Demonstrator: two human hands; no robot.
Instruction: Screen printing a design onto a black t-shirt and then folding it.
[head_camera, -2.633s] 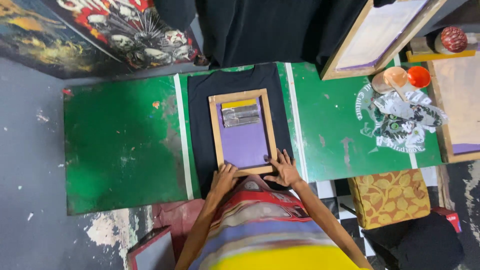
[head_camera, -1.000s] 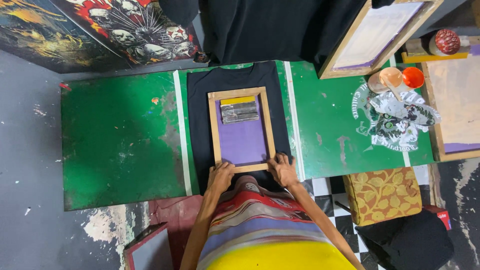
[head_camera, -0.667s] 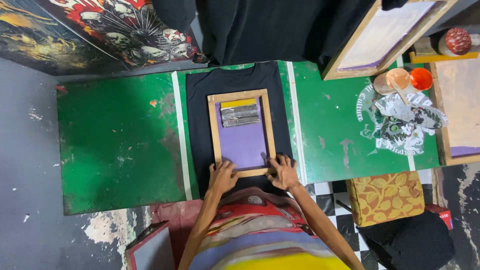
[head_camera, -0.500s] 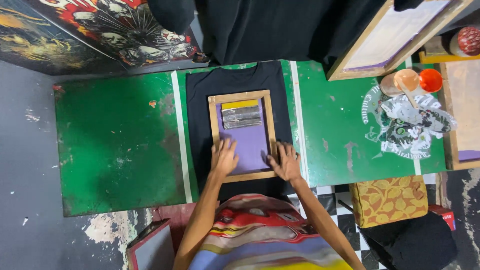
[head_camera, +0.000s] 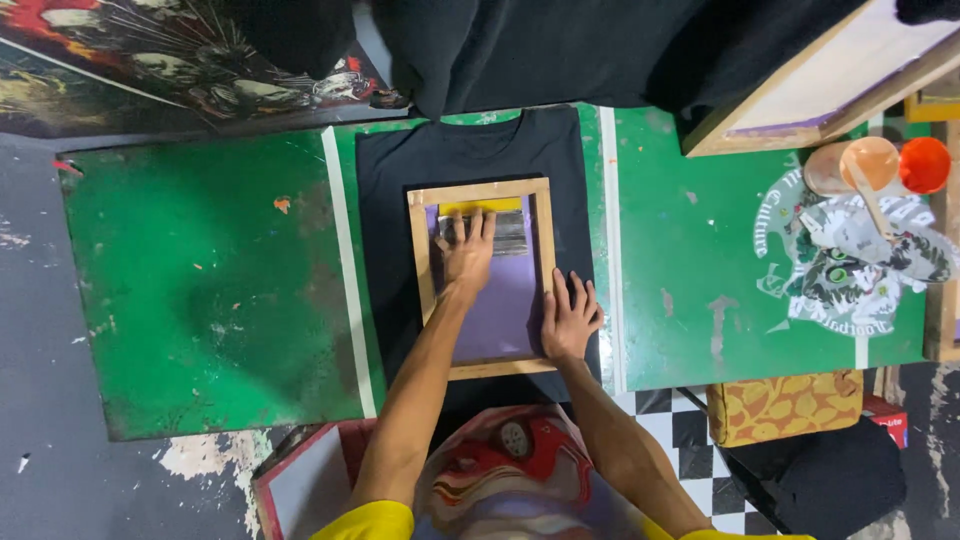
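Observation:
A wooden printing frame (head_camera: 421, 270) with purple mesh lies on a black T-shirt (head_camera: 470, 150) spread over the green table (head_camera: 210, 290). My left hand (head_camera: 466, 250) reaches into the frame and rests on the grey squeegee (head_camera: 512, 232) near the frame's far end, below a yellow strip. My right hand (head_camera: 570, 318) lies flat, fingers spread, on the frame's right rail near the lower corner.
A second wooden frame (head_camera: 820, 80) leans at the back right. An orange cup (head_camera: 850, 165) with a stick, a red cup (head_camera: 923, 165) and a printed cloth (head_camera: 860, 260) sit on the right. A yellow patterned cushion (head_camera: 790, 405) is beside the table.
My left hand has moved from the frame's near edge up into the frame onto the squeegee. My right hand has shifted onto the right rail. The view has come closer.

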